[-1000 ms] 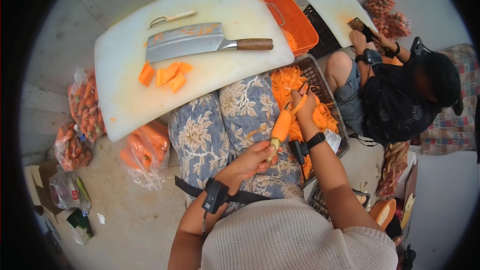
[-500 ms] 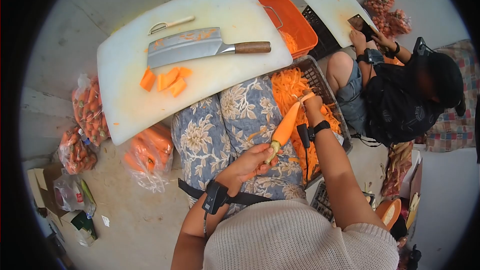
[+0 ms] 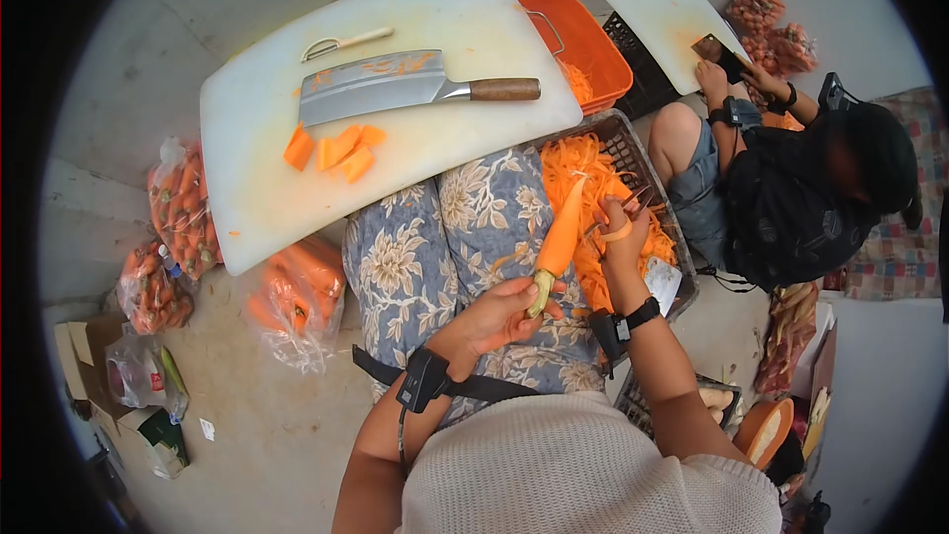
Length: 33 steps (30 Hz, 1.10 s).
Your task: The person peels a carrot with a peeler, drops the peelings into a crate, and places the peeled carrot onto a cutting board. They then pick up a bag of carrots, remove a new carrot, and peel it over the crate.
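Note:
My left hand [image 3: 502, 316] is closed around the greenish stem end of a peeled orange carrot [image 3: 560, 237], whose thin tip points away from me. Just right of the carrot is my right hand [image 3: 625, 232], its fingers closed on a peeler [image 3: 643, 199] that is only partly visible. A strip of carrot peel [image 3: 617, 233] lies across those fingers. The peeler and the carrot are apart. Beneath both, a dark crate [image 3: 633, 150] holds a heap of orange peelings [image 3: 573, 160].
A white cutting board [image 3: 395, 178] carries a cleaver [image 3: 376, 91], another peeler [image 3: 346, 43] and carrot chunks [image 3: 341, 148]. Behind stands an orange tub [image 3: 605, 44]. Bagged carrots [image 3: 297, 292] lie on the floor at left. A co-worker [image 3: 791, 188] sits at right by another board [image 3: 662, 25].
My right hand has moved from the carrot's tip back toward me and slightly right, with a peel strip now across its fingers. The left hand still holds the carrot.

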Each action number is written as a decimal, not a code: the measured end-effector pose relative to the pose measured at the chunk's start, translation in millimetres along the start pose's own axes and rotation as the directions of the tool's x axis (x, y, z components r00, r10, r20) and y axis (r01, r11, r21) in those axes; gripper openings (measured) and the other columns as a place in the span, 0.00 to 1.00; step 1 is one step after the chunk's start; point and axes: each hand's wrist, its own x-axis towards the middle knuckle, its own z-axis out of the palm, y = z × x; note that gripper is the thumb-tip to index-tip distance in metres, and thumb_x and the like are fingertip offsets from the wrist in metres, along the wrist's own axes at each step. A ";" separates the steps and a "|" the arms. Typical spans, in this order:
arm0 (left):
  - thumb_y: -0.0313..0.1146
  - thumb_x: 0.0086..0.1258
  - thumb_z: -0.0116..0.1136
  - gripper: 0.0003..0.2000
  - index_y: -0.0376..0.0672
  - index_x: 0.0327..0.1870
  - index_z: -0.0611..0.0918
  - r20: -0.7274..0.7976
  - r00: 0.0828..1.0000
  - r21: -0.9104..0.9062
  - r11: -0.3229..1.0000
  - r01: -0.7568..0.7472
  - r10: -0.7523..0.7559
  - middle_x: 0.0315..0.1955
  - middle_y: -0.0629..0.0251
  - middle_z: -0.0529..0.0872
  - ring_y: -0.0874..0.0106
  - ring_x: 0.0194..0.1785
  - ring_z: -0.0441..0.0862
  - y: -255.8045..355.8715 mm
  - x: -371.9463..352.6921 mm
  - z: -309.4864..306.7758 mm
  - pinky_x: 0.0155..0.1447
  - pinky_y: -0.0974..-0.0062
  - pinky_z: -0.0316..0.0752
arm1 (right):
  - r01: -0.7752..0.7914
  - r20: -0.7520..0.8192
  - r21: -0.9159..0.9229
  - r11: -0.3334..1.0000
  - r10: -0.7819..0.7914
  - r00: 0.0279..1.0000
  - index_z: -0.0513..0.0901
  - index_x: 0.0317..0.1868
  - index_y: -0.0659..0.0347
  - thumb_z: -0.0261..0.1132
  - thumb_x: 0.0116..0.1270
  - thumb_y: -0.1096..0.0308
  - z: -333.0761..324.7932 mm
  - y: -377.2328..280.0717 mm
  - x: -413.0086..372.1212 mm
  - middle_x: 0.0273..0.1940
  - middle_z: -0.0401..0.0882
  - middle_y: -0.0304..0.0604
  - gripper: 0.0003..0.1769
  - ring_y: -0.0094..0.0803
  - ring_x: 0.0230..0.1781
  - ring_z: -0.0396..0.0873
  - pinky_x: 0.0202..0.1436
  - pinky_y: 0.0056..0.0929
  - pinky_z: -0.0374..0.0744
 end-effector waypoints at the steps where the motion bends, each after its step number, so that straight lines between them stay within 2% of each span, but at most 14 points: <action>1: 0.38 0.73 0.45 0.19 0.34 0.58 0.68 -0.001 1.000 0.003 1.000 0.003 -0.003 0.33 0.61 0.79 0.83 0.22 0.71 0.5 0.0 1.8 0.24 0.89 0.65 | 0.010 0.026 0.017 1.000 -0.011 1.000 0.66 0.39 0.62 0.66 0.58 0.69 6.2 -10.3 -10.8 0.39 0.71 0.43 0.16 0.25 0.34 0.73 0.37 0.23 0.75; 2: 0.38 0.73 0.44 0.19 0.34 0.57 0.68 -0.012 1.000 0.006 1.000 0.002 -0.002 0.32 0.62 0.79 0.83 0.21 0.71 0.9 0.2 3.6 0.24 0.89 0.65 | 0.011 0.022 0.019 1.000 -0.011 1.000 0.66 0.39 0.62 0.66 0.58 0.69 14.1 -20.6 -23.5 0.39 0.71 0.43 0.16 0.25 0.34 0.73 0.37 0.23 0.75; 4: 0.37 0.73 0.44 0.18 0.34 0.57 0.68 -0.021 1.000 0.013 1.000 0.002 -0.002 0.32 0.62 0.79 0.82 0.21 0.70 0.5 0.6 4.2 0.24 0.88 0.64 | 0.280 0.138 -0.134 0.951 -0.262 0.955 0.66 0.41 0.64 0.65 0.60 0.68 29.0 -32.6 -45.8 0.41 0.70 0.42 0.17 0.25 0.38 0.71 0.42 0.23 0.72; 5: 0.37 0.73 0.44 0.17 0.34 0.56 0.69 -0.016 1.000 0.007 1.000 0.002 -0.002 0.31 0.63 0.78 0.83 0.20 0.69 -0.3 0.9 2.3 0.22 0.88 0.63 | 0.282 0.135 -0.133 0.950 -0.265 0.955 0.66 0.41 0.64 0.65 0.60 0.68 33.4 -29.9 -53.0 0.41 0.70 0.42 0.17 0.25 0.38 0.71 0.42 0.23 0.72; 7: 0.37 0.73 0.43 0.17 0.34 0.55 0.70 -0.008 1.000 0.001 1.000 -0.001 0.001 0.29 0.64 0.77 0.83 0.19 0.67 -1.5 1.3 -1.6 0.21 0.87 0.61 | 0.411 0.309 -0.274 0.870 -0.325 0.894 0.67 0.41 0.67 0.66 0.58 0.67 40.2 -26.0 -62.5 0.39 0.70 0.44 0.18 0.30 0.39 0.71 0.42 0.27 0.71; 8: 0.37 0.73 0.43 0.16 0.34 0.54 0.70 -0.001 1.000 -0.010 1.000 0.002 -0.002 0.26 0.66 0.75 0.84 0.17 0.65 -1.7 1.2 -3.8 0.20 0.87 0.59 | 0.414 0.311 -0.273 0.869 -0.328 0.892 0.67 0.41 0.67 0.66 0.58 0.67 41.8 -25.3 -63.5 0.39 0.70 0.44 0.18 0.30 0.39 0.71 0.42 0.27 0.71; 10: 0.36 0.73 0.42 0.15 0.34 0.53 0.70 0.004 1.000 -0.028 1.000 -0.004 0.004 0.24 0.68 0.73 0.84 0.16 0.62 -0.8 1.3 -5.6 0.19 0.86 0.58 | 0.526 0.368 -0.509 0.681 -0.380 0.849 0.67 0.40 0.68 0.67 0.56 0.67 44.7 -22.3 -63.2 0.37 0.69 0.47 0.20 0.37 0.37 0.71 0.41 0.31 0.70; 13: 0.37 0.74 0.42 0.15 0.34 0.50 0.71 0.026 1.000 -0.057 0.998 -0.012 0.014 0.19 0.71 0.69 0.85 0.14 0.59 -1.5 2.1 -6.7 0.17 0.86 0.55 | 0.496 0.347 -0.495 0.713 -0.361 0.866 0.68 0.38 0.69 0.68 0.54 0.66 48.1 -15.1 -60.3 0.35 0.69 0.49 0.20 0.42 0.36 0.70 0.41 0.34 0.70; 15: 0.38 0.74 0.41 0.14 0.35 0.48 0.71 -0.042 0.999 0.005 1.000 -0.006 0.006 0.17 0.73 0.67 0.85 0.14 0.58 -1.9 3.7 -4.6 0.16 0.87 0.54 | 0.506 0.350 -0.510 0.695 -0.370 0.861 0.68 0.38 0.68 0.68 0.54 0.66 50.2 -14.1 -58.4 0.34 0.69 0.49 0.20 0.42 0.35 0.70 0.40 0.34 0.70; 20: 0.38 0.74 0.41 0.12 0.37 0.44 0.71 -0.065 0.997 0.080 0.996 -0.026 0.032 0.17 0.74 0.66 0.86 0.13 0.57 -3.6 7.3 -3.4 0.16 0.88 0.53 | 0.488 0.337 -0.540 0.686 -0.355 0.872 0.70 0.37 0.68 0.68 0.54 0.64 45.9 -2.4 -43.6 0.32 0.70 0.49 0.19 0.42 0.33 0.71 0.38 0.35 0.70; 26: 0.38 0.74 0.42 0.11 0.39 0.43 0.71 -0.086 0.996 0.094 0.996 0.000 0.008 0.17 0.75 0.65 0.86 0.14 0.56 -0.7 9.0 -0.9 0.16 0.88 0.51 | 0.557 0.345 -0.543 0.629 -0.437 0.830 0.70 0.34 0.68 0.68 0.53 0.64 46.6 1.3 -36.4 0.28 0.71 0.47 0.18 0.40 0.29 0.72 0.34 0.34 0.71; 28: 0.38 0.74 0.42 0.11 0.40 0.43 0.71 -0.087 0.996 0.096 0.995 0.001 0.007 0.17 0.75 0.65 0.86 0.14 0.56 -0.2 9.4 -1.6 0.16 0.88 0.51 | 0.465 0.345 -0.514 0.721 -0.323 0.881 0.69 0.34 0.68 0.68 0.53 0.66 46.8 -0.2 -34.4 0.28 0.73 0.47 0.18 0.37 0.27 0.73 0.32 0.31 0.71; 32: 0.39 0.74 0.40 0.12 0.39 0.43 0.68 -0.070 0.998 0.143 0.990 0.011 -0.001 0.18 0.76 0.63 0.86 0.16 0.55 1.1 10.2 -0.5 0.18 0.86 0.50 | 0.495 0.341 -0.455 0.740 -0.369 0.865 0.69 0.34 0.68 0.67 0.53 0.68 47.4 1.8 -30.8 0.29 0.74 0.46 0.16 0.35 0.26 0.74 0.32 0.28 0.72; 33: 0.39 0.74 0.40 0.12 0.39 0.43 0.68 -0.078 0.997 0.148 0.989 0.014 -0.003 0.18 0.76 0.63 0.86 0.16 0.55 1.6 10.1 0.1 0.18 0.86 0.50 | 0.429 0.316 -0.428 0.795 -0.313 0.895 0.69 0.34 0.68 0.67 0.52 0.68 49.0 -2.3 -32.0 0.29 0.74 0.47 0.16 0.35 0.27 0.74 0.33 0.28 0.72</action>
